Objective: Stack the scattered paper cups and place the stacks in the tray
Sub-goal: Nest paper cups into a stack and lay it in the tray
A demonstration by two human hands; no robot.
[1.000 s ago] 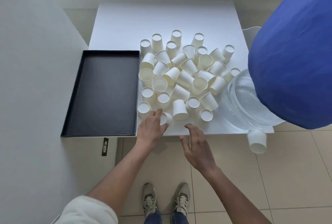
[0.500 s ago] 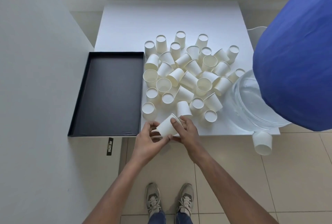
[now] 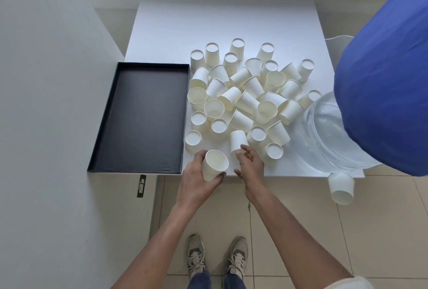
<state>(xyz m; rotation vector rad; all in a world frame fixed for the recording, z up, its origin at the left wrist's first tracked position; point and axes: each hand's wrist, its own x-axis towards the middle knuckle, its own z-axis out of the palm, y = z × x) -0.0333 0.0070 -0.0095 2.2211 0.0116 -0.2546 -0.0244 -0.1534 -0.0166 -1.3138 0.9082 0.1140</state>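
Note:
Several white paper cups [image 3: 245, 101] lie scattered on the white table [image 3: 220, 24], some upright, some upside down, some on their sides. My left hand [image 3: 196, 179] grips one paper cup [image 3: 214, 164], mouth up and tilted, at the table's front edge. My right hand [image 3: 251, 163] is beside it with fingers spread, fingertips touching an upside-down cup [image 3: 238, 141]. The black tray [image 3: 143, 117] sits to the left of the cups with nothing in it.
A big water bottle with a blue cover [image 3: 382, 94] lies at the table's right side, its clear neck [image 3: 328, 135] resting on the table. One cup [image 3: 341, 187] lies on the tiled floor at the right. A grey wall stands on the left.
Both hands held the cup half a second ago. Now my left hand alone holds it, turned mouth up, and my right hand has let go and moved right to the upside-down cup.

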